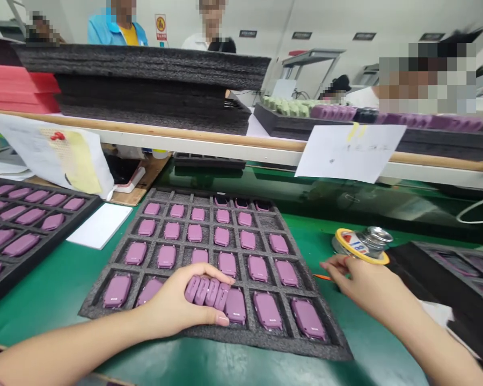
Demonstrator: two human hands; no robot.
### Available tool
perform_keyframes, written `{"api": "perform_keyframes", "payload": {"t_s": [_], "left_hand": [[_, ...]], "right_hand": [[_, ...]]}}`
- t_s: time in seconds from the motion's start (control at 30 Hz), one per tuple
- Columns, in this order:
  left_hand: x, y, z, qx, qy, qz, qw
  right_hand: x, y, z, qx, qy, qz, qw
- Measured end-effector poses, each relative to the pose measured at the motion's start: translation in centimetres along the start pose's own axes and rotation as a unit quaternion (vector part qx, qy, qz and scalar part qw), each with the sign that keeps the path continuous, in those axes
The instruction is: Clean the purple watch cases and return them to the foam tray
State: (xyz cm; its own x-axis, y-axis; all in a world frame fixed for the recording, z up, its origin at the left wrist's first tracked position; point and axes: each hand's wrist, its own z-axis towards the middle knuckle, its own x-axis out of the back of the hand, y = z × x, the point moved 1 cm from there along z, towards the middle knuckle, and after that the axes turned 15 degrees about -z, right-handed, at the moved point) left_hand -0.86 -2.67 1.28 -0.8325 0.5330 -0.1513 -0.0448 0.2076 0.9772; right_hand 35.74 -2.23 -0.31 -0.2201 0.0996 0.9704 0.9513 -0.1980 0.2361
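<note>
My left hand (185, 295) is closed around a short row of several purple watch cases (207, 292), held on edge between thumb and fingers. It is over the front rows of a dark grey foam tray (241, 340), whose compartments hold more purple watch cases (269, 310). Some back compartments hold dark-faced pieces (241, 202). My right hand (352, 276) is right of the tray with its fingers loosely stretched out, and no held thing shows in it. Beside its fingertips is a thin orange pointed tool (322, 277), partly hidden. Just behind that hand is a yellow-rimmed container with a metal top (362, 245).
Another foam tray of purple cases (20, 244) lies at left, near a white card (100, 225). At right is a dark tray (422, 273). A shelf edge (265, 153) crosses behind, bearing foam stacks (145, 80) and a hanging paper (348, 153). People are beyond it.
</note>
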Motion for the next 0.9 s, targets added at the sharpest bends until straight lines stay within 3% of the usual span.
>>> {"api": "perform_keyframes", "payload": {"t_s": [0.13, 0.23, 0.4, 0.5, 0.6, 0.7, 0.8, 0.9], "left_hand": [[-0.2, 0.1, -0.2, -0.009, 0.0, -0.004, 1.0], [-0.3, 0.1, -0.2, -0.013, -0.002, -0.011, 1.0], [-0.3, 0.1, -0.1, -0.025, -0.004, -0.02, 0.999], [-0.4, 0.2, -0.1, -0.028, -0.012, -0.024, 0.999], [-0.6, 0.1, 0.0, -0.019, -0.012, -0.046, 0.999], [-0.6, -0.1, 0.1, 0.004, -0.006, -0.068, 0.998], [-0.6, -0.3, 0.3, 0.02, 0.005, -0.057, 0.998], [-0.5, -0.2, 0.4, 0.011, -0.004, -0.04, 0.999]], "right_hand": [[-0.8, -2.5, 3.3, 0.007, -0.01, 0.008, 1.0], [-0.8, -2.5, 4.9, -0.008, -0.016, -0.01, 1.0], [2.3, -2.2, 4.3, -0.019, 0.108, -0.002, 0.994], [4.7, -4.9, 0.9, 0.071, 0.178, 0.035, 0.981], [6.0, -9.1, -3.3, 0.279, 0.236, 0.108, 0.924], [6.3, -11.7, -5.2, 0.401, 0.184, 0.138, 0.887], [6.3, -11.9, -4.4, 0.397, 0.114, 0.139, 0.9], [6.7, -11.2, -3.3, 0.344, 0.185, 0.147, 0.909]]}}
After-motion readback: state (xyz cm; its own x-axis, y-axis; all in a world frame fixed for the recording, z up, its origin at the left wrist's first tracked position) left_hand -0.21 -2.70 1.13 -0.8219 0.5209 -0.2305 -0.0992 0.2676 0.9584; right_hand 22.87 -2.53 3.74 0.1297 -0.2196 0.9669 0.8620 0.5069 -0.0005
